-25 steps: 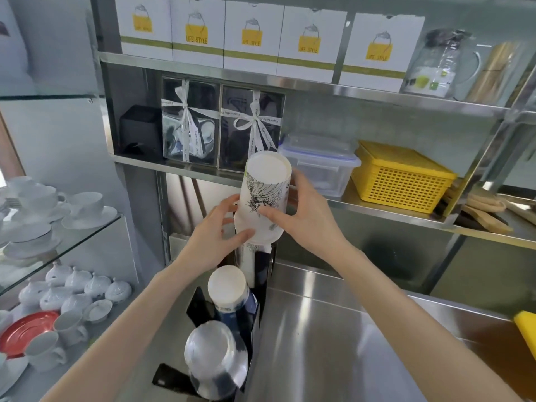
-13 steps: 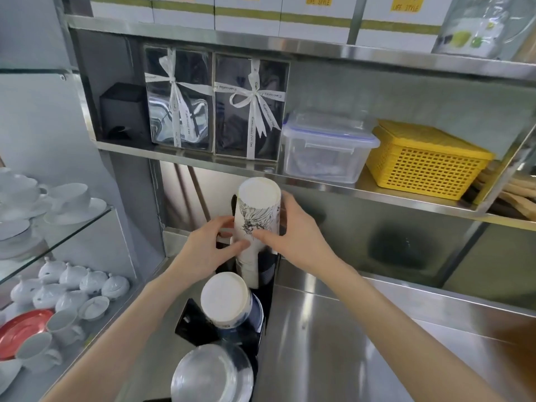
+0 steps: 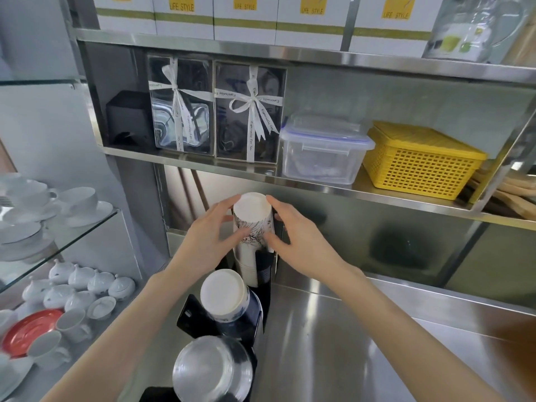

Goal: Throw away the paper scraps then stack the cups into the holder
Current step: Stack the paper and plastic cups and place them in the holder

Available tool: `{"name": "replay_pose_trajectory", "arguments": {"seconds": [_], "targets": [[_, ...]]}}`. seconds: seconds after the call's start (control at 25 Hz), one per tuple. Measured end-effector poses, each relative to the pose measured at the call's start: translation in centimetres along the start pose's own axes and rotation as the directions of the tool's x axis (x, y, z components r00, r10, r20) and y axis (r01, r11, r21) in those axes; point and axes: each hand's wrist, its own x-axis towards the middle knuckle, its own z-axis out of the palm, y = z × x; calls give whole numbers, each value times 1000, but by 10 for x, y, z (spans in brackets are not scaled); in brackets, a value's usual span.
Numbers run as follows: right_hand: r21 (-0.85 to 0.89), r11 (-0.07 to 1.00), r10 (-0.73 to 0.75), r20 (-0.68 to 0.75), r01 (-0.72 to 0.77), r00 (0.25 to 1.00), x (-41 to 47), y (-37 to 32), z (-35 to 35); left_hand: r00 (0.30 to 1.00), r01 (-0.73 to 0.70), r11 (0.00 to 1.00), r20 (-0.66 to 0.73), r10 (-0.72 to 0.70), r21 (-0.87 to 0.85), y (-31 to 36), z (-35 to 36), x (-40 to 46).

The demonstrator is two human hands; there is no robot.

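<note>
Both hands' fingers are curled around the top of an upturned stack of paper cups [image 3: 251, 224]. The left hand [image 3: 207, 242] presses its thumb and fingertips against the stack's left side; the right hand [image 3: 295, 239] cups its right side, with the forefinger up by the white base of the top cup. A second ago the stack stood higher, lifted clear above the black cup holder [image 3: 262, 274]; now it has sunk into the far slot of that holder, and only the top printed cup with its dark sketch shows above the hands. The hands have dropped with it.

Nearer in the same holder stands a second stack of white cups with blue print [image 3: 224, 297], and nearest of all a clear plastic stack [image 3: 213, 372]. The holder sits on a steel counter [image 3: 333, 343].

On the shelf beyond, two clear gift boxes [image 3: 214, 111] carry white ribbons printed "Especially For You". To their right are a lidded clear container [image 3: 324, 152] and a yellow basket [image 3: 420, 161]. The white cartons [image 3: 246, 21] on the top shelf bear yellow tags reading "LIFE STYLE". White teacups [image 3: 58, 204] fill the glass shelves at the left.
</note>
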Motion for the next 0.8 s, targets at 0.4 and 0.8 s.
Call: {"name": "replay_pose_trajectory", "arguments": {"seconds": [0.4, 0.8], "targets": [[-403, 915, 79, 124, -22, 989, -39, -22, -50, 970, -101, 879, 242, -17, 466, 45, -24, -20], [-511, 837, 226, -2, -195, 974, -157, -45, -91, 940, -229, 788, 340, 27, 571, 130, -18, -100]]}}
